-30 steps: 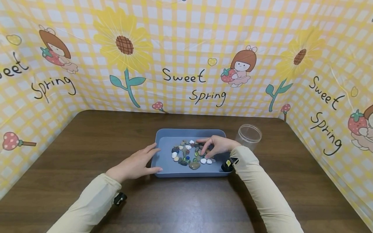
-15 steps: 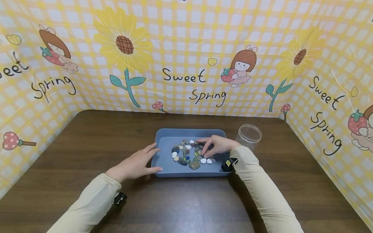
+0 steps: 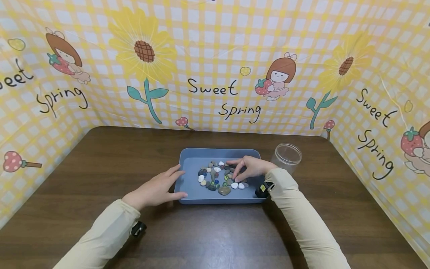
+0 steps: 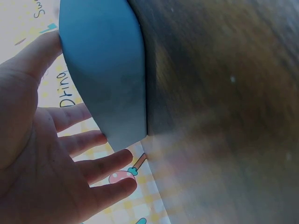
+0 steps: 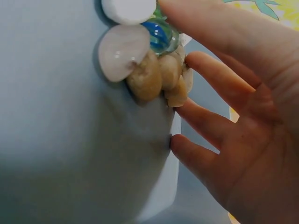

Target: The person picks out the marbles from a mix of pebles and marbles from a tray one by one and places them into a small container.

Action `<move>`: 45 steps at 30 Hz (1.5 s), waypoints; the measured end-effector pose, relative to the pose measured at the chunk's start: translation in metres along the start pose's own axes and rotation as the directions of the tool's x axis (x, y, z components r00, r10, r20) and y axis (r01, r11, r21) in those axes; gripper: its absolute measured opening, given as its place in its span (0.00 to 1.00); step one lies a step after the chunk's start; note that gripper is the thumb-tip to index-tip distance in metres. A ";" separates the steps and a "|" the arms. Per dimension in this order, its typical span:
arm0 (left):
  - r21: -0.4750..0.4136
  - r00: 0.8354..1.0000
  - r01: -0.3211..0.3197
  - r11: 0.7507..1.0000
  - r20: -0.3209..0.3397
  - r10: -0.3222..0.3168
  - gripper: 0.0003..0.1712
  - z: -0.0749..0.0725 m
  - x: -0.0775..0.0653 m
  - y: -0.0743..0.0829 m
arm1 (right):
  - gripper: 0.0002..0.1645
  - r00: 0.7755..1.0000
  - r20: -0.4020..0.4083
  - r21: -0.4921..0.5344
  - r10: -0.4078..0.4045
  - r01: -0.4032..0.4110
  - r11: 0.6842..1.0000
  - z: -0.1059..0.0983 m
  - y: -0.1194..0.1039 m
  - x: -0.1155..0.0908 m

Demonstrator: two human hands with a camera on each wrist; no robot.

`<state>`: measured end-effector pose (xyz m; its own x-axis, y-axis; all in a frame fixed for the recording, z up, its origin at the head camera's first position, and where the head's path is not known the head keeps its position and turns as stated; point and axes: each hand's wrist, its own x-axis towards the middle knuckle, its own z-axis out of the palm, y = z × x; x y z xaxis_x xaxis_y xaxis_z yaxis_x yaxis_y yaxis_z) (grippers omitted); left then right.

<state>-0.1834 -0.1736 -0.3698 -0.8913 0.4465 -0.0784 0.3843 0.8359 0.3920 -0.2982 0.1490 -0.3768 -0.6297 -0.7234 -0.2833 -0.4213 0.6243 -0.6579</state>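
The right grip (image 3: 250, 167) is set low over the stones, with thumb and a bent finger brought close together; whether a stone is pinched between them cannot be told. The other fingers are spread, perhaps so that its neighbours are not disturbed. Just under the thumb, on the near side, a white stone (image 3: 234, 185) and a second one are laid side by side; in the right wrist view a blue glass marble (image 5: 159, 35) and tan stones (image 5: 145, 77) are seen packed against them. To the left of this grip the remaining stones and marbles are gathered in a rough cluster, with a large grey stone (image 3: 224, 191) placed at its near edge. All are contained by the blue tray (image 3: 201, 200), probably so that nothing round is lost.

Farther left, the left grip (image 3: 156, 188) is held wide and nothing is grasped: the tray's left end is touched by thumb and fingers, seemingly to keep it steady. Beyond the right wrist, outside the tray, a see-through jar (image 3: 287, 158) is stood on the brown surface (image 3: 215, 235). Behind everything, a checked cloth (image 3: 215, 48) is hung.
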 end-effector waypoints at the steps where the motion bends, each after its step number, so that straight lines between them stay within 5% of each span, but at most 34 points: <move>1: 0.000 1.000 0.001 1.000 0.000 -0.001 0.44 0.000 0.000 0.000 | 0.08 1.000 0.000 -0.004 0.000 0.000 1.000 0.000 0.000 0.000; 19: 0.009 1.000 -0.004 1.000 -0.001 0.004 0.44 0.001 0.001 0.000 | 0.08 1.000 -0.020 -0.034 -0.010 0.009 0.999 -0.003 -0.002 -0.004; 45: 0.000 1.000 0.008 1.000 0.002 -0.008 0.44 -0.001 0.000 0.001 | 0.13 0.979 -0.143 0.009 -0.147 0.150 0.989 -0.019 -0.013 -0.021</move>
<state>-0.1834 -0.1726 -0.3685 -0.8941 0.4402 -0.0832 0.3770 0.8396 0.3911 -0.2926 0.1618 -0.3492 -0.6477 -0.7576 -0.0807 -0.5048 0.5061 -0.6993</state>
